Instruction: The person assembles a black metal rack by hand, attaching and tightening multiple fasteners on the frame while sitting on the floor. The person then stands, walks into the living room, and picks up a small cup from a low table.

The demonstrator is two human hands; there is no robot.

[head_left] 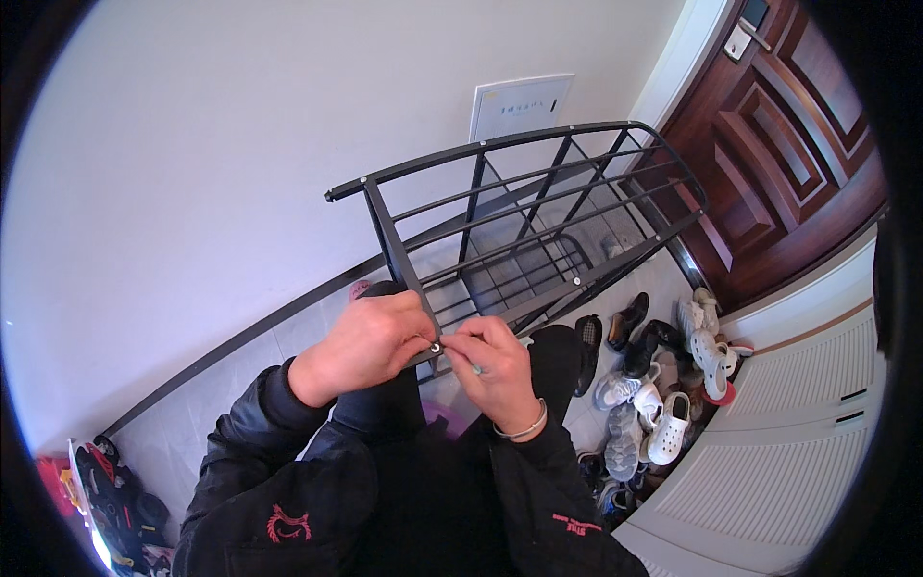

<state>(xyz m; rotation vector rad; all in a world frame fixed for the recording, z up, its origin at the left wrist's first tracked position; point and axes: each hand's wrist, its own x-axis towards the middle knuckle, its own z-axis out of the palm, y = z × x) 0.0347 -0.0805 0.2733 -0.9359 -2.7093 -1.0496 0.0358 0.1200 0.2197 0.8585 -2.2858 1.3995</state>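
Against a white wall [221,192] on a grey tiled floor [240,370], we sat bent over a black metal rack [546,188], which stretched from eleven o'clock to two o'clock, its near corner just below the centre of our view, between our knees. Our left hand [370,341] came in from seven o'clock, its fingers bent and closed over the frame at that corner, thumb and forefinger drawn close together. Our right hand [495,370], with a pale band [524,426] around its wrist, met it from five o'clock, its fingers curled nearly shut on a small pale green piece [477,368] whose kind we could not tell. The tips of its thumb and forefinger were pinched just beside a small bright fitting [436,348] set in the corner; whether they had hold of it, we could not tell. We wore a black jacket [274,471] with red embroidery. A white wall panel [514,108] was mounted between twelve and one o'clock, behind the rack, and a dark wooden door [769,159] stood at two. At four o'clock, shoes [635,385] lay crowded together, white clogs and black flats among them, next to a white louvred cabinet [788,471]. More dark and red items [120,500], too jumbled to identify, were gathered at eight o'clock.
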